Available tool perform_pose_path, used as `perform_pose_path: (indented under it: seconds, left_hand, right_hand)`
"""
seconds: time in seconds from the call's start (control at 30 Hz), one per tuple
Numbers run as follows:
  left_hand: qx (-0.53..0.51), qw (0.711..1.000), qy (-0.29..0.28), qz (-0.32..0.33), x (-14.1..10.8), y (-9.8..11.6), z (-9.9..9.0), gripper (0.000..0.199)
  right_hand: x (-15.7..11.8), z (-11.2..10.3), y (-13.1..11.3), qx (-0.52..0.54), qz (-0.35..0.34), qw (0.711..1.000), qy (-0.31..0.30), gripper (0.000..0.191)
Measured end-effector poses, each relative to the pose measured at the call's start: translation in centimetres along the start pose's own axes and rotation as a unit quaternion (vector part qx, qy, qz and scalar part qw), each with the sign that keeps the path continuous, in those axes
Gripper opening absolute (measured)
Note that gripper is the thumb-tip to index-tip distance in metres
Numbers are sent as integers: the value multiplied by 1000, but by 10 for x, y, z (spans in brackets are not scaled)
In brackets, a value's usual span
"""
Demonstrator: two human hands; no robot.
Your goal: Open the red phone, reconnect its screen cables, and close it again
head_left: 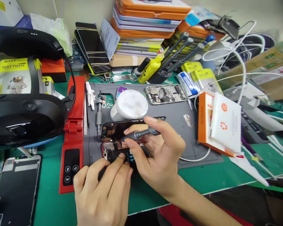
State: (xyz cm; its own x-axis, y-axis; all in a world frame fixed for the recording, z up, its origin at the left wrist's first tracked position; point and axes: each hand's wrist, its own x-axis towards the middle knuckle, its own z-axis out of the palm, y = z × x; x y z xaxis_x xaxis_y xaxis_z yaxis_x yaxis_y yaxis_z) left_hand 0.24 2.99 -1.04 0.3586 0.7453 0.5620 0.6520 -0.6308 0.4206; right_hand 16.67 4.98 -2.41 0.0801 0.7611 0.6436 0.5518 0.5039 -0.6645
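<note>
My right hand [158, 150] is closed around a grey precision screwdriver [139, 134], its tip end over the inside of an opened phone [108, 146]. The phone has a red frame and a black battery. Its detached screen [118, 128] stands tilted up behind it, leaning near a round white-lidded jar [132, 105]. My left hand [103, 191] grips the phone's near side, with fingertips pressed together on the battery and the thumb hidden. Where the screwdriver's bit touches is hidden by my fingers.
Left of the grey mat [169, 135] are a second screwdriver [99, 116], a red folding device [72, 141] and a black headset [25, 119]. Another opened phone [166, 94] lies behind. An orange-white box [224, 124] and white cables [244, 62] stand right; stacked boxes [146, 31] rise at back.
</note>
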Motion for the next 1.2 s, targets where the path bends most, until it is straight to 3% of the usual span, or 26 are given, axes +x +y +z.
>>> perform_pose_path:
  seconds: [0.17, 0.37, 0.57, 0.67, 0.8, 1.0, 1.2]
  left_hand:
    - [8, 1000, 4, 3, -1, -1, 1, 12]
    - [4, 1000, 1, 0, -1, 0, 1, 14]
    - [3, 999, 29, -13, 2, 3, -1, 14]
    - [2, 998, 50, -28, 5, 6, -3, 11]
    - [9, 998, 56, -33, 8, 8, -6, 11]
    - [29, 998, 43, -19, 8, 4, -6, 10]
    - [22, 999, 23, -6, 3, 3, -4, 13]
  right_hand:
    - [-2, -4, 1, -24, -50, 998, -32, 79]
    - [-12, -6, 3, -6, -16, 999, -28, 88]
    - [-9, -1, 4, -7, -38, 999, -4, 88]
    - [-4, 0, 0, 11, -10, 999, 30, 83]
    - [-4, -7, -10, 111, 57, 990, 72, 68]
    - [-13, -17, -17, 205, 73, 976, 21, 64]
    - [-13, -8, -11, 147, 62, 984, 80, 69]
